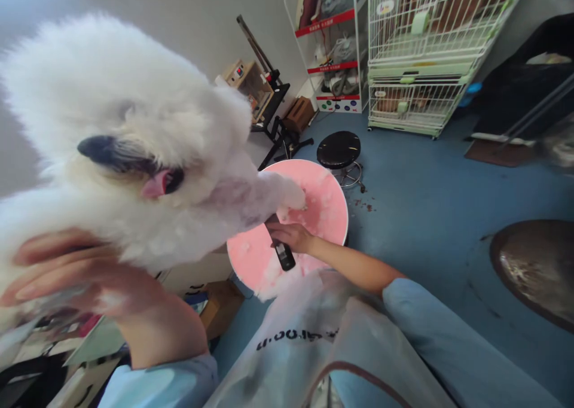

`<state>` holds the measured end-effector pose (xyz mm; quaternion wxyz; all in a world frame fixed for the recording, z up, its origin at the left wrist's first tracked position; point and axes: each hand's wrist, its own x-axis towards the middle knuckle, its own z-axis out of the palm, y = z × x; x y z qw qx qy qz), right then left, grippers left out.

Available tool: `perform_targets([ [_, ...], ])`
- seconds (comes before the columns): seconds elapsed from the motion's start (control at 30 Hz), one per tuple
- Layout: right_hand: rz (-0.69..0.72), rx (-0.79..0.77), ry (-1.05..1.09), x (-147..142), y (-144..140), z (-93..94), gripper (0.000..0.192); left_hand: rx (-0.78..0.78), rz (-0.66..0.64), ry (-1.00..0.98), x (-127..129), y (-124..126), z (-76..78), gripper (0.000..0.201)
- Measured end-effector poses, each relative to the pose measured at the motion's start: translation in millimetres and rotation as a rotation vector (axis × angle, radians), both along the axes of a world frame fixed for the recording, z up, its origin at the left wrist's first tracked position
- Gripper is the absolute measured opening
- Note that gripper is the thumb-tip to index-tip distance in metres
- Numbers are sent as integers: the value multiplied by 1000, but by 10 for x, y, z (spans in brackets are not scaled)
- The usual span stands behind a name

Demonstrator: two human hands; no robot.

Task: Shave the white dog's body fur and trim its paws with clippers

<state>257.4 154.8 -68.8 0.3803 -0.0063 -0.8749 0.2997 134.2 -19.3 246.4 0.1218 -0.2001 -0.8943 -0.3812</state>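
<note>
A fluffy white dog (165, 91) fills the left side of the view, its dark nose and pink tongue close to me. Part of its body is trimmed short, showing pinkish skin, and a paw rests on the round pink table (325, 195). Lower left, my left hand (85, 270) is wrapped against the dog's white fur; exactly which part it grips is unclear. My right hand (291, 237) holds a black hair clipper (284, 255) low over the table, its front end against or very near the dog's short-trimmed underside.
Loose white fur (271, 276) lies on the table. Beyond it stand a black round stool (338, 149), white wire cages (412, 97) and a shelf rack (334, 67). A brown round surface (538, 270) is at right, a cardboard box (223, 306) below the table.
</note>
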Motion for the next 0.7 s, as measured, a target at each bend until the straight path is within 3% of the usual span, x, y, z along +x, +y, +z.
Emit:
perform_targets([
  [0.07, -54, -18, -12, 3, -18, 48, 23, 92, -68, 161, 108, 76, 37, 46],
  [0.13, -67, -17, -29, 26, -9, 101, 23, 290, -192, 106, 274, 199, 93, 30],
  [0.23, -38, -83, 7, 94, 12, 233, 26, 675, -423, -176, 606, 399, 206, 9],
  [0.37, -59, -224, 19, 243, -36, 560, 33, 1073, -666, -705, 936, 583, 363, 20],
  [0.43, -71, -234, 81, 342, -119, 789, 36, 1185, -758, -911, 983, 645, 424, 15],
  [0.5, -135, -320, 254, 421, -232, 1042, 42, 1219, -748, -1009, 977, 705, 474, 12],
  [0.57, -195, -341, 355, 441, -350, 1280, 45, 1242, -762, -1123, 957, 768, 521, 21],
  [0.7, -242, -248, 248, 326, -490, 1582, 38, 1250, -823, -1518, 955, 868, 656, 34],
])
